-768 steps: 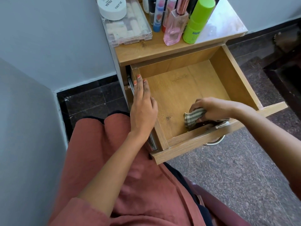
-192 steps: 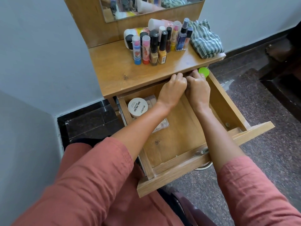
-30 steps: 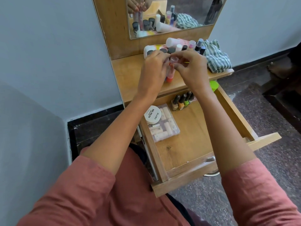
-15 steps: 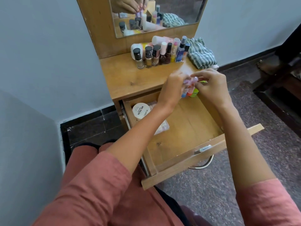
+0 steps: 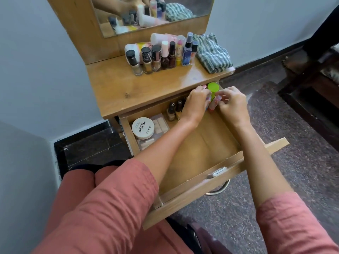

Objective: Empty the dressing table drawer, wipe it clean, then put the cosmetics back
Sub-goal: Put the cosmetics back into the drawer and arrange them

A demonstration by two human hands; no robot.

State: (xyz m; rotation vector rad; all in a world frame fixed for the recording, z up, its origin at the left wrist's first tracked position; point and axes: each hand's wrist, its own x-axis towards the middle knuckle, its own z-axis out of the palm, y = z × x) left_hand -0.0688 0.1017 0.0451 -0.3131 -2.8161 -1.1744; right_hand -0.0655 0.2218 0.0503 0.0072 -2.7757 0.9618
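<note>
Reaching into the far right corner of the open drawer (image 5: pixel 185 143), the person has both hands down among the cosmetics, and the placement looks deliberate: tall things go upright at the back so the front of the drawer stays free for what is yet to come. The left hand (image 5: pixel 195 105) and the right hand (image 5: pixel 232 105) meet just beside the green-capped bottle (image 5: pixel 213 89), which stands against the drawer's right wall. Between them they pinch a couple of small pink-and-red tubes (image 5: pixel 213 105), fingers curled close together around them; exactly how many tubes each hand grips I cannot tell, since the knuckles hide most of them. My guess is they are being stood on end next to the green cap. To the left, a short row of nail polish bottles (image 5: pixel 175 110) already lines the back wall, and a white round tub marked "nail polish" (image 5: pixel 143 128) sits on a clear plastic case (image 5: pixel 156 132) in the left corner. On the tabletop (image 5: pixel 139 87), a cluster of bottles (image 5: pixel 161 55) waits in front of the mirror (image 5: pixel 152 13), with the striped cloth (image 5: pixel 212 52) bunched beside them, so the refilling seems roughly halfway done.
</note>
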